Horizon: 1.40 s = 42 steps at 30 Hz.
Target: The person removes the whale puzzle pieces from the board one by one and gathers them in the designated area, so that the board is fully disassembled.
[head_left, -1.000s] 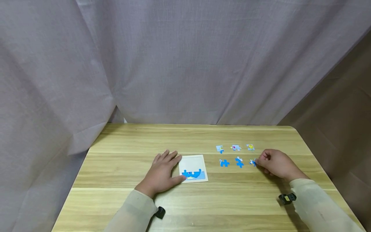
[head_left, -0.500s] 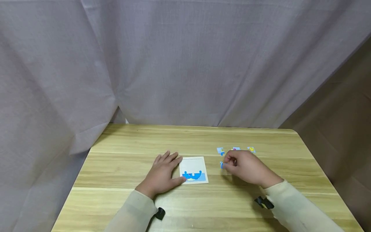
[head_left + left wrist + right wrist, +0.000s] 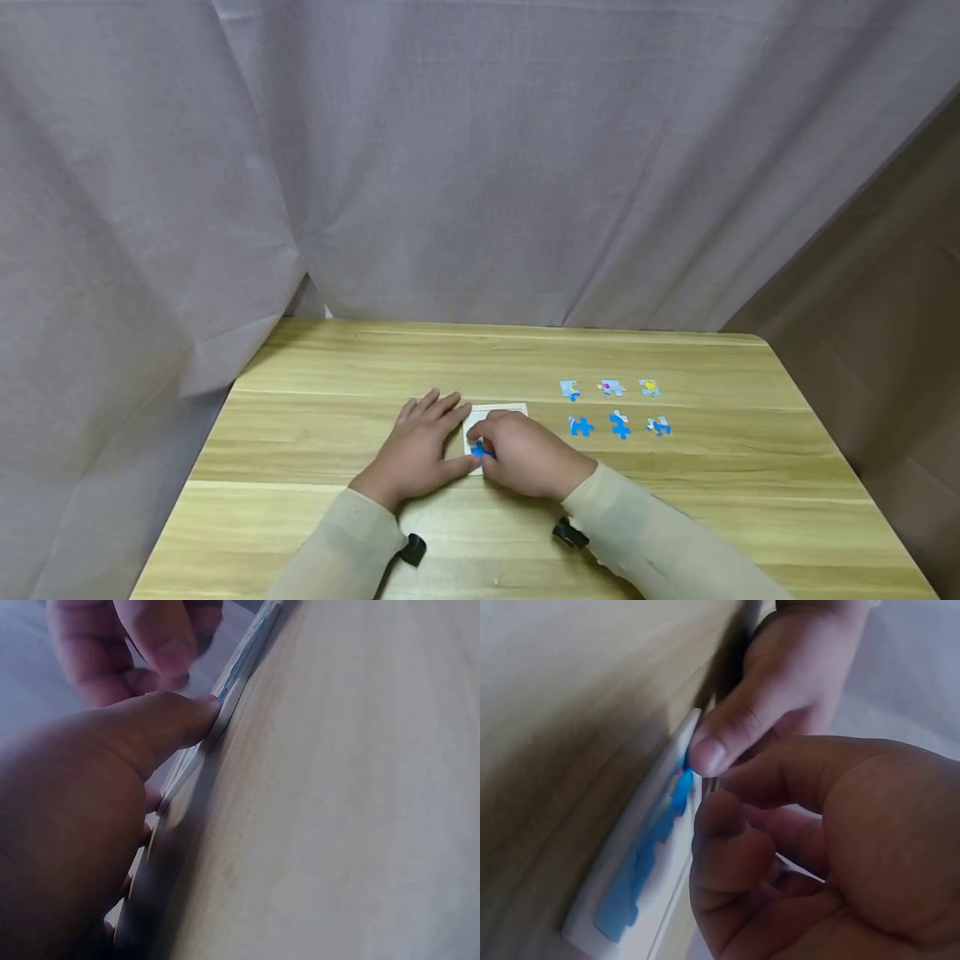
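Note:
A square puzzle board [image 3: 581, 919], with blue pieces fitted along its near side, lies flat on the table. My left hand [image 3: 416, 457] is spread at its left side, the thumb resting on the near left corner and the fingers straight. Over the board is my right hand [image 3: 528, 457], covering most of it. Its thumb and index finger come together above the blue pieces [image 3: 478, 450], close to the left thumb. In the right wrist view a thin sliver shows between these fingertips; whether they hold a piece is unclear.
Several loose puzzle pieces lie in two rows right of the board, among them one with a yellow sun [image 3: 649, 387] and a blue one [image 3: 581, 426]. The wooden table [image 3: 300, 417] ends at a grey curtain [image 3: 450, 167].
My right hand has swept left from the far-right loose pieces, across the rows, to the board. The loose pieces are uncovered again. My left hand has stayed in place.

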Available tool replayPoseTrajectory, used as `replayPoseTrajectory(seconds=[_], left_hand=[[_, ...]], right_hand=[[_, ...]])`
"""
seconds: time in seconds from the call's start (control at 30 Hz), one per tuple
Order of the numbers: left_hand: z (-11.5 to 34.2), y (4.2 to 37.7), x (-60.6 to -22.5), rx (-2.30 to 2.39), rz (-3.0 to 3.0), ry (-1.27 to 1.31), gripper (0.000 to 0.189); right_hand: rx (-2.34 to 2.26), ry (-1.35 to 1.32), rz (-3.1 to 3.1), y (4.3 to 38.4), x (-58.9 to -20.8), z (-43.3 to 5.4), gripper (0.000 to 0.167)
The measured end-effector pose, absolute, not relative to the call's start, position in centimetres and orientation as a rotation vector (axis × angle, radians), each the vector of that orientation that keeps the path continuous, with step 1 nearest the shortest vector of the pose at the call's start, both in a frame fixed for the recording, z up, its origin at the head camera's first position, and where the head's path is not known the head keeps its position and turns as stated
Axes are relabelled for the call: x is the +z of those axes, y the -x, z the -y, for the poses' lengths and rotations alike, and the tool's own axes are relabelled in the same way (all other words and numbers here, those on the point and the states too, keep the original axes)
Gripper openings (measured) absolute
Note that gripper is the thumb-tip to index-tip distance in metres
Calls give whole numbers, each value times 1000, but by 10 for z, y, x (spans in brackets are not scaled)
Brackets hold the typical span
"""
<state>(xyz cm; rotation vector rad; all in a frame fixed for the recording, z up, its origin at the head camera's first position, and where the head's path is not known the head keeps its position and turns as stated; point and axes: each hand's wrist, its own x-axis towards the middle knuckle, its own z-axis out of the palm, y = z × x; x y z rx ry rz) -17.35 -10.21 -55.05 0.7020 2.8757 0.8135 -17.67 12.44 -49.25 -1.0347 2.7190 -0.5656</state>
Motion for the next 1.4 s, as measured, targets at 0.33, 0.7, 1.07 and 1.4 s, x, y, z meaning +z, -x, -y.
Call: replayPoseTrajectory(seconds=[0.33, 0.7, 1.07, 1.4], left_hand=[[104, 173, -549, 789, -2854, -708, 88], [105, 174, -545, 812, -2792, -702, 88], [105, 175, -549, 799, -2791, -707, 92], [106, 175, -545, 806, -2774, -708, 101]], right_hand=[[-607, 887, -2674, 182, -498, -124, 24], [-700, 842, -2638, 188, -511, -129, 18], [-666, 810, -2619, 191, -512, -128, 22], [-751, 717, -2557, 193, -507, -129, 42]])
